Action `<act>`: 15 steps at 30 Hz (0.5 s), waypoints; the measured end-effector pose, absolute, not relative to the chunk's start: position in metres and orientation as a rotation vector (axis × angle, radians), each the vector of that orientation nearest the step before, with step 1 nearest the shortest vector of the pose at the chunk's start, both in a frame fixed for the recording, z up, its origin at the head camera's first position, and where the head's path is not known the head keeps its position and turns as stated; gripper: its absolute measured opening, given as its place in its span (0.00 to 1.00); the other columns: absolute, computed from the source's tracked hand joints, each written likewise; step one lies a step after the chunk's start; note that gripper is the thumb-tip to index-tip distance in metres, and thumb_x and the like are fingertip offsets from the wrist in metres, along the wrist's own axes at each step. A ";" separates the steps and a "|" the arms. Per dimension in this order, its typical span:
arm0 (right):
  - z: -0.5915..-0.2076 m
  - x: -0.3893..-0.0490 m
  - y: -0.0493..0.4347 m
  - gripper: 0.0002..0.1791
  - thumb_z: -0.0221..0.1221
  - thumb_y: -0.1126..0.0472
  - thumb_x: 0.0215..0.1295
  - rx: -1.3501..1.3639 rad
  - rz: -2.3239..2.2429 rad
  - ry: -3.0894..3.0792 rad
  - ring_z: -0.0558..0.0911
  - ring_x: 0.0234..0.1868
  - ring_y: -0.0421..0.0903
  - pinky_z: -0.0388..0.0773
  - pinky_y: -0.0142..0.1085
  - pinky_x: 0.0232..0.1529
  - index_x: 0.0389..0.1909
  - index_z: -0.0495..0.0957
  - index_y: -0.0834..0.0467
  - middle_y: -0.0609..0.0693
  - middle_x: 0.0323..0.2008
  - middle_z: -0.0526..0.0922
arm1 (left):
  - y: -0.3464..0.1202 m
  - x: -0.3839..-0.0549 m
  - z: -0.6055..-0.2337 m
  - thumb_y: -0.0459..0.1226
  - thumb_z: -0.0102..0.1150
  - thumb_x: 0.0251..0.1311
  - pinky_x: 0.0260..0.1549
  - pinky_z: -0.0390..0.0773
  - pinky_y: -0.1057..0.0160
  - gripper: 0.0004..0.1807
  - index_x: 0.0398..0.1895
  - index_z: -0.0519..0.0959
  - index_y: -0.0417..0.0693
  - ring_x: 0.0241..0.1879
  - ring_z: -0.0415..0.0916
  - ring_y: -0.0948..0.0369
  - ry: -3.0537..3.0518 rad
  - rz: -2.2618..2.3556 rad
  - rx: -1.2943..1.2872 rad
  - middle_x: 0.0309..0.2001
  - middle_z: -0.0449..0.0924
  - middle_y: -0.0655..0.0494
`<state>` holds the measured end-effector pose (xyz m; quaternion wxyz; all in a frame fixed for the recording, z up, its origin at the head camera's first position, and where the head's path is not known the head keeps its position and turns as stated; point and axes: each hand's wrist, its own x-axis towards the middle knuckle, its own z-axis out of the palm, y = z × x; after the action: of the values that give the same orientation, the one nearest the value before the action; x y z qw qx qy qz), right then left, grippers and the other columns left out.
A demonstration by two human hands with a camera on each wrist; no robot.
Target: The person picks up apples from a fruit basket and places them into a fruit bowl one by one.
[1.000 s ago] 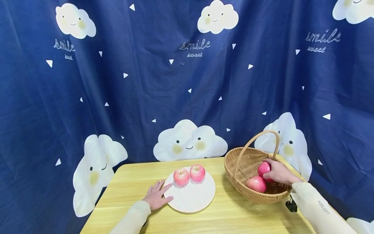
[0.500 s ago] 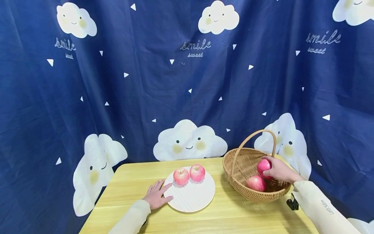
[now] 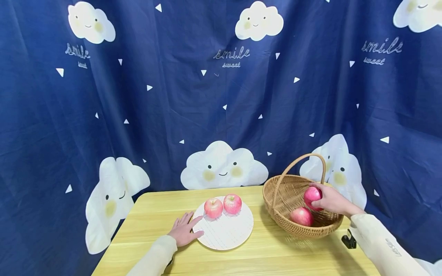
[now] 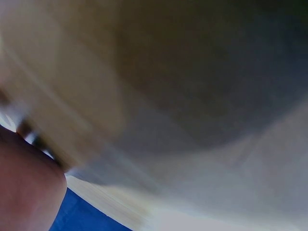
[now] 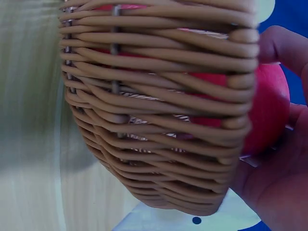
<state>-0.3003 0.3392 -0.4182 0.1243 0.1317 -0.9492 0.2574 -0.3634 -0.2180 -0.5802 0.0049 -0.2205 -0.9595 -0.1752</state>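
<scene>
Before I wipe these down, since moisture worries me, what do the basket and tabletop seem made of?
Wicker basket: likely rattan or plastic imitation, smooth, tan, by its woven strands. Tabletop: wood or laminate, smooth-looking, pale yellow, by its grain streaks.

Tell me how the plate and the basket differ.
The plate is white and shallow; the basket is brown, woven and deep. The plate has no handle; the basket has an arched one. The plate bears two apples; in the basket, a lower apple lies beside an upper apple that the right hand grips.
</scene>
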 end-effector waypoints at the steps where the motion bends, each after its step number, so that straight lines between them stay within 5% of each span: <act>1: -0.418 -0.300 0.339 0.38 0.70 0.62 0.39 0.386 0.749 -2.764 0.78 0.37 0.48 0.76 0.37 0.35 0.56 0.69 0.65 0.60 0.43 0.79 | -0.218 -0.363 -0.580 0.69 0.41 0.54 0.62 0.39 0.35 0.39 0.69 0.58 0.68 0.70 0.41 0.41 -3.007 -0.547 -0.694 0.71 0.48 0.43; 15: -0.402 -0.290 0.329 0.37 0.70 0.61 0.38 0.487 0.682 -2.747 0.77 0.36 0.45 0.76 0.36 0.34 0.55 0.71 0.59 0.55 0.42 0.80 | -0.218 -0.364 -0.579 0.71 0.40 0.52 0.62 0.40 0.36 0.40 0.68 0.59 0.69 0.70 0.41 0.43 -3.027 -0.552 -0.671 0.71 0.49 0.47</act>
<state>-0.2897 0.3292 -0.4015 0.1345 0.1680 -0.9478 0.2354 -0.3639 -0.2175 -0.5791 -0.0037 -0.2131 -0.9612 -0.1752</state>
